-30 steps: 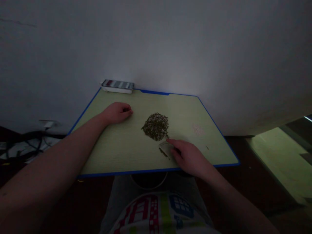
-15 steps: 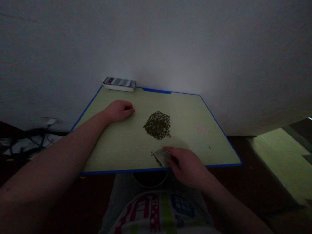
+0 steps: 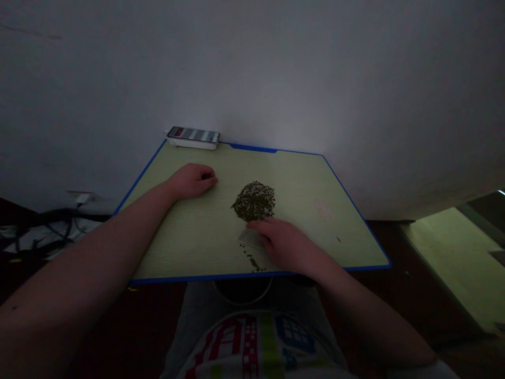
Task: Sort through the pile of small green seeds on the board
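Note:
A pile of small dark greenish-brown beans or seeds lies mid-board. Just in front of it, my right hand is closed on a clear, curved-edge piece that looks like a protractor, held flat near the surface. A few loose grains trail from its edge toward the board's front edge. My left hand rests on the board left of the pile, fingers curled, with nothing visible in them.
The pale board has a blue rim and stands against the wall. A phone lies on a white box at its back left. Faint pale grains and a small dark sliver lie right. A dark round container is below the front edge.
My right hand drew the protractor-like piece and some grains toward the front edge, then moved forward and left, back to the pile, leaving grains behind. My left hand stays in place.

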Action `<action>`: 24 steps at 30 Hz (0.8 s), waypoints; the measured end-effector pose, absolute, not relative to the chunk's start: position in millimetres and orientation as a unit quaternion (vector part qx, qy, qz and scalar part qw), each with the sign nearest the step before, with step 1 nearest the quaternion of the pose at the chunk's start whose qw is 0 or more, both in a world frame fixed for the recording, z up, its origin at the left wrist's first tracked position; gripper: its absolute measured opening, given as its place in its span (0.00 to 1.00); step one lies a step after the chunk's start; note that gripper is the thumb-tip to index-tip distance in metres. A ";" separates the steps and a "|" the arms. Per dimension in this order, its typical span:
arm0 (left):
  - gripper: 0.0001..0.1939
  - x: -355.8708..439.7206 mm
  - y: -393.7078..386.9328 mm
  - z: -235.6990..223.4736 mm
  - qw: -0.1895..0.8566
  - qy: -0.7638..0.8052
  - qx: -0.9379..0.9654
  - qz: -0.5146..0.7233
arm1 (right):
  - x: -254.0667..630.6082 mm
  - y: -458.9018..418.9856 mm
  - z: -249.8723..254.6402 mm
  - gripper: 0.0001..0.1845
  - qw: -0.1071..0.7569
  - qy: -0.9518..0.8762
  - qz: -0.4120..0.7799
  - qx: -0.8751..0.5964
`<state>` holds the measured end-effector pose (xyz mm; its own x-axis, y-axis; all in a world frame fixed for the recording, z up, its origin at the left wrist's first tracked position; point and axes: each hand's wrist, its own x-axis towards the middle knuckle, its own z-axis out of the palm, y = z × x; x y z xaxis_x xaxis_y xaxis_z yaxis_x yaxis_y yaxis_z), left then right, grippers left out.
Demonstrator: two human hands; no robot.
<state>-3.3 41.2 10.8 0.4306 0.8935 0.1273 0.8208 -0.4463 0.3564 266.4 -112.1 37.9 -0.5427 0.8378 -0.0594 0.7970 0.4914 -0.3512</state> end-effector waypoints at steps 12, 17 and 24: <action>0.20 -1.3 39.6 11.9 0.129 0.514 0.834 0.156 | 256.0 -113.1 47.2 0.24 -0.002 -0.903 0.186 -0.388; 0.20 -2.4 40.5 11.3 0.120 0.514 0.836 0.147 | 264.2 -126.4 47.2 0.25 -0.008 -0.887 0.202 -0.415; 0.19 -3.0 41.1 11.0 0.120 0.515 0.835 0.149 | 270.2 -142.1 48.8 0.26 0.004 -0.857 0.233 -0.459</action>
<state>-3.0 41.1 11.0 0.4241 0.8968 0.1259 0.8252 -0.4399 0.3543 270.2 -142.1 48.8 -0.5787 0.7891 -0.2060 0.7850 0.4703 -0.4033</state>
